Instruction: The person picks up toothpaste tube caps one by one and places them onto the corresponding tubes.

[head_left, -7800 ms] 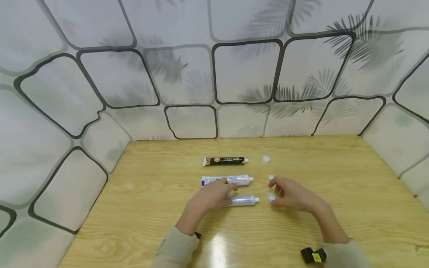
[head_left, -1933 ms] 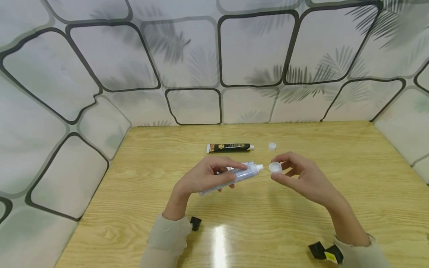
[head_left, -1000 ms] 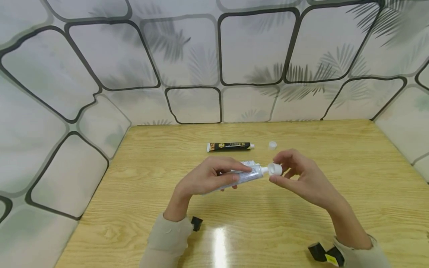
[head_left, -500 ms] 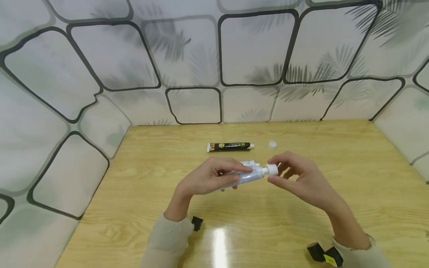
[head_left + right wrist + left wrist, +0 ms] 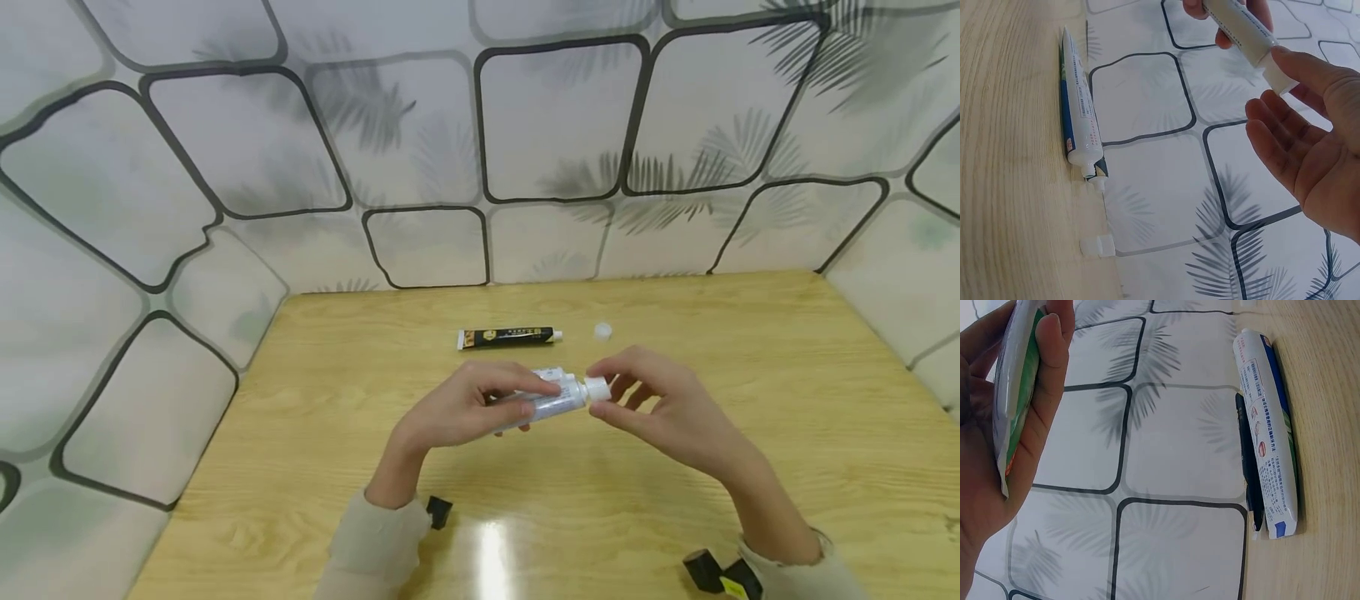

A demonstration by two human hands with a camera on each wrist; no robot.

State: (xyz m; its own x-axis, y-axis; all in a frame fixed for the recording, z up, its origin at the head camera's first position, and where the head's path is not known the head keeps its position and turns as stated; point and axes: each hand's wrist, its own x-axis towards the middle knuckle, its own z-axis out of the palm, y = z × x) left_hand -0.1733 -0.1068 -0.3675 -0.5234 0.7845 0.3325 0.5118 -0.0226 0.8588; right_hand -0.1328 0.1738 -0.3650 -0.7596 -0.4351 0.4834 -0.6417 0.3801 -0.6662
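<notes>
My left hand (image 5: 468,404) grips a white toothpaste tube (image 5: 558,402), held above the table and tilted with its nozzle end up to the right. A white cap (image 5: 597,388) sits over the nozzle, and my right hand (image 5: 663,408) pinches it between thumb and fingers. In the right wrist view the cap (image 5: 1279,79) meets the shoulder of the tube (image 5: 1241,31); whether it is threaded tight, I cannot tell. The left wrist view shows green on the held tube's other side (image 5: 1025,381).
A second white toothpaste tube (image 5: 1266,431) with blue ends lies uncapped on the wooden table (image 5: 315,467), partly hidden in the head view. Beyond it lies a black tube (image 5: 510,337), also uncapped. A loose cap (image 5: 603,331) stands to its right; another cap (image 5: 1089,245) shows in the right wrist view.
Since the earliest frame, the nearest tube and its cap have been lifted off the table. The cap has turned from facing up to facing the nozzle and moved left onto it.
</notes>
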